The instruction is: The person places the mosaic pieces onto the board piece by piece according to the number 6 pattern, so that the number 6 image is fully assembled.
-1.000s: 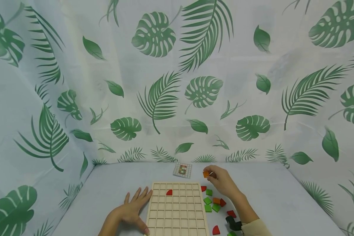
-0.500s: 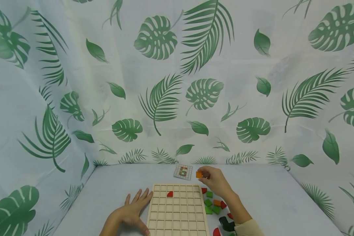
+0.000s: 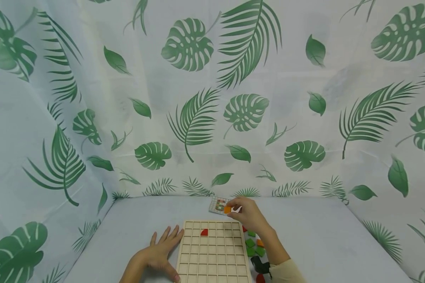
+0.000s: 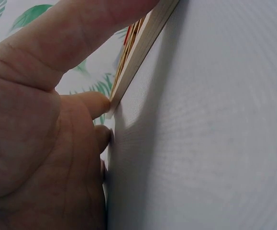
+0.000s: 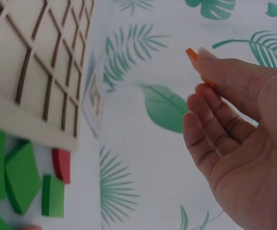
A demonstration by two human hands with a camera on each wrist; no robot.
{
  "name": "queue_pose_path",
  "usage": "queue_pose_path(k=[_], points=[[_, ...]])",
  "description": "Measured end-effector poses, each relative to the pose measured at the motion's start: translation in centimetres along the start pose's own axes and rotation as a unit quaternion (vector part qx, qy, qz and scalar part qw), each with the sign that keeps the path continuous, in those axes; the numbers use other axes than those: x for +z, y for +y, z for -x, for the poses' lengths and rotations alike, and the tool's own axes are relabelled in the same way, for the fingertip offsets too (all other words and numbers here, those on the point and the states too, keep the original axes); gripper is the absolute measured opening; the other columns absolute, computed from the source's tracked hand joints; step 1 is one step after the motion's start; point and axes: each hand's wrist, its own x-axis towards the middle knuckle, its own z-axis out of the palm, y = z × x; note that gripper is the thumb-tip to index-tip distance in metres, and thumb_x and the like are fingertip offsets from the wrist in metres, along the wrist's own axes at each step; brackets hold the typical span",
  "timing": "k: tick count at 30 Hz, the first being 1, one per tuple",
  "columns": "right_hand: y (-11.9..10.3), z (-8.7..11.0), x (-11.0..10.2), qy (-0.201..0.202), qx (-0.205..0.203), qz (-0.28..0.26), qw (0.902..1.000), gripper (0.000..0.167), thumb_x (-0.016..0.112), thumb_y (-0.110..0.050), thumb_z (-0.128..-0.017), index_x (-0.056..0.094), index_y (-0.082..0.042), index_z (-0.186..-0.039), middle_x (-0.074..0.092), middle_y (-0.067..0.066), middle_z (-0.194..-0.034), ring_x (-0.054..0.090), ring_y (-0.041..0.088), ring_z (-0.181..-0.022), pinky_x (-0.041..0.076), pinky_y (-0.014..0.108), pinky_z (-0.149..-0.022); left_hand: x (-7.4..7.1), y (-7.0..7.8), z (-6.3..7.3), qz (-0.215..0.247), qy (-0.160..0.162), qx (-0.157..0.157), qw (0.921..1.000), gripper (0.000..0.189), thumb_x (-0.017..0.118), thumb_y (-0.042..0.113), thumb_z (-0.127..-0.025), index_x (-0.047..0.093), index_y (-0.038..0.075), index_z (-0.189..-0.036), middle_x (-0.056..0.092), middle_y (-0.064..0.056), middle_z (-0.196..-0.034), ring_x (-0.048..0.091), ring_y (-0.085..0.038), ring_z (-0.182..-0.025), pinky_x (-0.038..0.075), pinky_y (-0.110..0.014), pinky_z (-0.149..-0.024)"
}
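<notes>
Pinching an orange square (image 3: 227,209) between thumb and fingertips, the right hand (image 3: 248,214) appeared in the head view beyond the far edge of the gridded board (image 3: 212,259). The square overlapped the lower right part of a small patterned card (image 3: 217,204); whether the two touched could not be told. A red quarter-round (image 3: 204,232) sat in a cell near the board's far edge. The left hand (image 3: 159,251) lay with its fingers spread apart, its fingertips and thumb against the board's left edge. Along the right edge lay green pieces (image 3: 250,243), partly hidden by the right forearm and its pale sleeve (image 3: 285,271).

Seen from the left wrist, the thumb and a fingertip touched the board's side wall, just above the pale tabletop (image 4: 224,120).

From the right wrist, the orange square showed nearly edge-on, clamped between thumb and index finger, the other fingers loosely bent. Green pieces and a red piece (image 5: 61,165) lay beside the board, near its corner. Leaf-printed cloth (image 5: 148,153) filled the background.
</notes>
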Motion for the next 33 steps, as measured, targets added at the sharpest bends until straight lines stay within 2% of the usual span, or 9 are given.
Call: queue_pose_path(k=[11,17,21,24,28,33], points=[[-1.6,-1.2,1.6,-0.021,0.008,-0.026,0.9994,0.025,0.080,-0.012,-0.091,0.077,-0.009,-0.116,0.070,0.001,-0.106,0.063,0.019,-0.094,0.054,0.025,-0.075,0.0,0.1,-0.1,-0.004,0.002,-0.002,1.0000,0.142,0.098,0.053,-0.059,0.015,0.015,-0.168,0.003,-0.019,-0.175,-0.008,-0.049,-0.160,-0.015,-0.081,-0.114],[-1.4,-1.2,2.8,-0.016,0.013,-0.042,0.9989,0.025,0.080,-0.014,-0.092,0.077,-0.011,-0.117,0.071,0.004,-0.118,0.063,0.021,-0.095,0.054,0.024,-0.074,0.1,-0.3,-0.3,-0.007,-0.002,-0.005,1.0000,0.144,0.096,0.060,-0.057,0.016,0.017,-0.168,0.004,-0.018,-0.176,-0.008,-0.049,-0.160,-0.015,-0.082,-0.114],[-1.1,-1.1,3.5,-0.018,0.007,-0.048,0.9987,0.024,0.079,-0.014,-0.093,0.076,-0.008,-0.116,0.070,0.010,-0.128,0.064,0.024,-0.098,0.054,0.026,-0.076,0.3,-0.3,-0.4,-0.004,-0.002,-0.008,1.0000,0.144,0.096,0.061,-0.056,0.017,0.017,-0.168,0.004,-0.017,-0.176,-0.008,-0.049,-0.160,-0.015,-0.081,-0.114],[-0.8,-1.0,3.9,-0.024,0.007,-0.047,0.9986,0.024,0.078,-0.013,-0.094,0.076,-0.008,-0.117,0.071,0.009,-0.126,0.063,0.020,-0.097,0.054,0.025,-0.077,0.3,-0.3,-0.3,-0.004,-0.003,-0.010,0.9999,0.143,0.096,0.060,-0.056,0.017,0.018,-0.168,0.003,-0.017,-0.176,-0.008,-0.048,-0.160,-0.015,-0.081,-0.114],[-0.6,-0.9,4.2,-0.032,0.015,-0.042,0.9985,0.023,0.078,-0.014,-0.094,0.077,-0.011,-0.116,0.072,0.005,-0.114,0.062,0.015,-0.091,0.055,0.025,-0.075,0.3,-0.3,-0.3,-0.002,-0.003,-0.010,0.9999,0.144,0.096,0.060,-0.056,0.016,0.018,-0.168,0.003,-0.017,-0.176,-0.009,-0.048,-0.160,-0.015,-0.081,-0.114],[-0.3,-0.9,4.5,-0.045,0.029,-0.061,0.9967,0.024,0.078,-0.015,-0.094,0.077,-0.008,-0.117,0.073,0.005,-0.113,0.062,0.015,-0.091,0.055,0.025,-0.074,0.3,-0.3,-0.3,-0.002,-0.001,-0.009,1.0000,0.144,0.096,0.060,-0.056,0.016,0.018,-0.168,0.003,-0.017,-0.176,-0.009,-0.048,-0.160,-0.015,-0.080,-0.114]])
